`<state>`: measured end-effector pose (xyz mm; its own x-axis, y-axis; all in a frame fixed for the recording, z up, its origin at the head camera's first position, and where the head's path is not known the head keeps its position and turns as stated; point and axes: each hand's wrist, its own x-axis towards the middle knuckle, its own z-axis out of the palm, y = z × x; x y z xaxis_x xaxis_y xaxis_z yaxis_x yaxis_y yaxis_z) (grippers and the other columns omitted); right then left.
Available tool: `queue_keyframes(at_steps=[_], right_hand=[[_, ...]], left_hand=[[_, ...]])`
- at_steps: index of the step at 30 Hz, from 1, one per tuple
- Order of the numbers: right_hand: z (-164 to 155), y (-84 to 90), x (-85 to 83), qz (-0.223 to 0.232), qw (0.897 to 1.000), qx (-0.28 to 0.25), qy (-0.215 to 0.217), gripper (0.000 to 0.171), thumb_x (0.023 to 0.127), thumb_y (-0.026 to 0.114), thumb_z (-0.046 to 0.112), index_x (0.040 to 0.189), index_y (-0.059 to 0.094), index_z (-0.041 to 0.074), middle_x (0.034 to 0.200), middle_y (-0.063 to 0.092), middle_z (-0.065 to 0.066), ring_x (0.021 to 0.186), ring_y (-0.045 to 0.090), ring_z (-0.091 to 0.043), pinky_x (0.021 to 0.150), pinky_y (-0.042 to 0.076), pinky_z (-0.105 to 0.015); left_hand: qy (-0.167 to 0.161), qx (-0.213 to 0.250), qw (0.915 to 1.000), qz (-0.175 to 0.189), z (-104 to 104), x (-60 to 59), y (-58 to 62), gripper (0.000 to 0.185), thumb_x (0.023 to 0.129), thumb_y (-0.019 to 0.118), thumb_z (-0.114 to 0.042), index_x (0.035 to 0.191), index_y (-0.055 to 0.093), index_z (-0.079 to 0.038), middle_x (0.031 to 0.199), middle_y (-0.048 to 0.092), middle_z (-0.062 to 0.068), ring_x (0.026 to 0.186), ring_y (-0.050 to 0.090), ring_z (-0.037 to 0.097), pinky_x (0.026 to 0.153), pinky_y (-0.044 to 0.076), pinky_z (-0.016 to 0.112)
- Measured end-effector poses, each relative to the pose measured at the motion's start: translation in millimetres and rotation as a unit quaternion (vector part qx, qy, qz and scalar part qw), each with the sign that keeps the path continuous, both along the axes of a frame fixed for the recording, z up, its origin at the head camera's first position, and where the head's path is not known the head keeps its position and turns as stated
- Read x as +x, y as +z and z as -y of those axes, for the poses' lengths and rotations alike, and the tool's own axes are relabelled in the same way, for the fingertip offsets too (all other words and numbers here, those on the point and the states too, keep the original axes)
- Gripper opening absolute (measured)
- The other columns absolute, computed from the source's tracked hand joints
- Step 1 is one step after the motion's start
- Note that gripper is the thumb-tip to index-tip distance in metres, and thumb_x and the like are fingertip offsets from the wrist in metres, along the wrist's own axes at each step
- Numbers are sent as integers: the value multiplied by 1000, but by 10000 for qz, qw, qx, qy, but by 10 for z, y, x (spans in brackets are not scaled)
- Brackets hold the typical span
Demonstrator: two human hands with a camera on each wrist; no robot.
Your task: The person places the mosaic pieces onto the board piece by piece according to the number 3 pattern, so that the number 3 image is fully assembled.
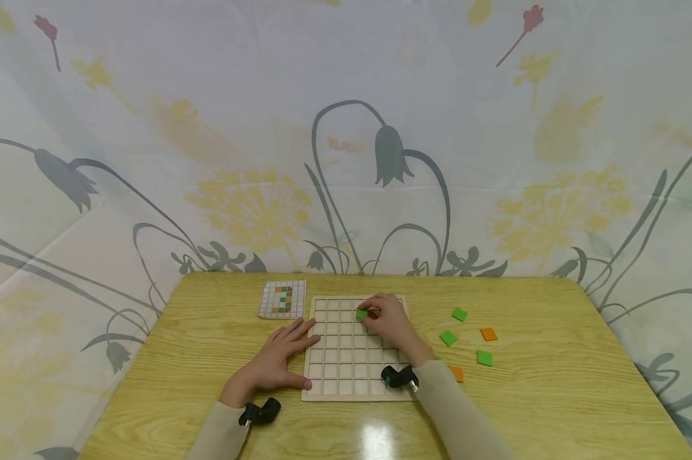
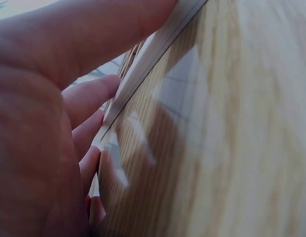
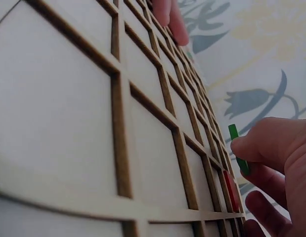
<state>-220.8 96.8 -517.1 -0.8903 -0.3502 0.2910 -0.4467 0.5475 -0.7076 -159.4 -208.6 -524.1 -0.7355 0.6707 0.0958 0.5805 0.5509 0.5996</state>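
A pale wooden grid board (image 1: 331,386) with raised dividers lies on the table. My right hand (image 1: 393,322) pinches a green square tile (image 3: 238,148) between thumb and fingertip over the board's far part. Just beside that tile, a red tile (image 3: 231,191) sits in one of the grid's cells, partly covered by the hand in the head view. At the board's left edge my left hand (image 1: 275,359) rests with fingers spread, thumb and fingertips on the rim.
A paper card (image 1: 268,298) printed with a small coloured grid pattern lies left of the board's far corner. Loose green tiles (image 1: 448,337) and orange tiles (image 1: 489,334) are scattered on the wooden table (image 1: 553,396) at right. A flowered cloth (image 1: 346,211) hangs behind.
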Motion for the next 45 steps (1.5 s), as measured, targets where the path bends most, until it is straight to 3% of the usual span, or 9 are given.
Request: queue_keyframes(at_steps=[6,13,16,30,45], right_hand=[[54,-36,-32,6,9999,147,42,15,85,76,5,99,77,8,102,67,-7,100,59,-33,103,37,-53],[72,-58,-32,227,9995,194,-52,15,85,76,6,100,78,11,107,67,-6,100,56,-30,84,47,-45],[63,-64,-30,261,9995,193,-41,15,86,75,6,100,78,12,107,67,-5,99,56,-28,82,47,-44],[-28,-82,-51,513,9983,-267,54,17,87,74,7,101,78,15,111,67,-1,104,56,-27,87,47,-45],[-20,-104,-37,454,9988,-156,-58,9,88,76,9,94,79,14,113,67,-5,105,56,-29,89,47,-46]], left_hand=[[42,-17,10000,8,1,12,21,89,80,77,-54,151,46,-10,164,22,12,150,10,39,112,11,67],[24,51,10000,81,-1,33,49,89,80,78,-51,151,45,-9,164,22,13,150,9,39,112,10,68],[14,49,10000,65,-1,34,50,89,80,77,-53,151,45,-9,164,22,13,150,10,40,112,10,68],[49,9,10000,52,-5,10,35,90,80,77,-54,152,45,-10,164,21,10,150,9,37,113,9,66],[22,93,9999,-31,-10,20,15,90,79,77,-55,151,46,-10,164,22,11,150,11,39,113,10,66]])
